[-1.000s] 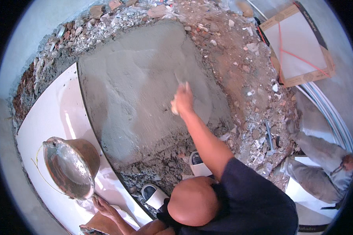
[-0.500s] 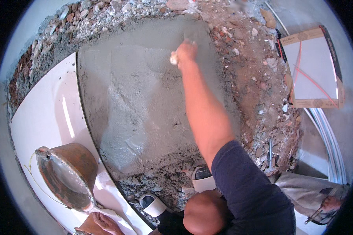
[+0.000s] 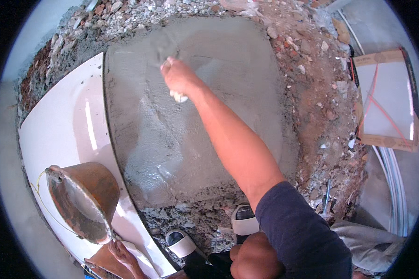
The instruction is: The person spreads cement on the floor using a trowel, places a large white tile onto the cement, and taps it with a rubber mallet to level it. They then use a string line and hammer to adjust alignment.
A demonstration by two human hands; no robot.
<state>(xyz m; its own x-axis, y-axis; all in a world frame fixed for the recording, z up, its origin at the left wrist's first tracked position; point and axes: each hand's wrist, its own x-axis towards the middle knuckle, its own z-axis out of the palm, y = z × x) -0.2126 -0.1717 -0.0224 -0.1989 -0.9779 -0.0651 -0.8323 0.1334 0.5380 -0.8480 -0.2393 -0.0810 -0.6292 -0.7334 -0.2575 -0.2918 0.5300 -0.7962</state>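
Over the wet grey cement [image 3: 209,130], my right hand [image 3: 179,76] is closed round a trowel [image 3: 179,97]. The pale end of its handle shows below my fist; the blade, ahead of my fingers, is smeared by motion against the far part of the surface. At the lower left, my left hand [image 3: 121,255] lies with its fingers loosely stretched by the edge of a brown, angular thing [image 3: 102,262], just below a bucket [image 3: 107,186]. The bucket is rusty brown, tilted, with grey residue inside. A white wedge-shaped piece shows beside that hand.
A white board [image 3: 60,121] borders the cement on the left. Rubble [image 3: 312,121] lies at right and stones [image 3: 125,21] behind. A strapped carton [image 3: 388,100] leans by pale pipes [image 3: 391,186] at right. My sandalled feet [image 3: 182,244] stand at the near edge; grey cloth [image 3: 368,242] is lower right.
My right hand has swept left across the cement with the trowel. The view has shifted slightly. Another person's hand at the lower right has gone out of sight.
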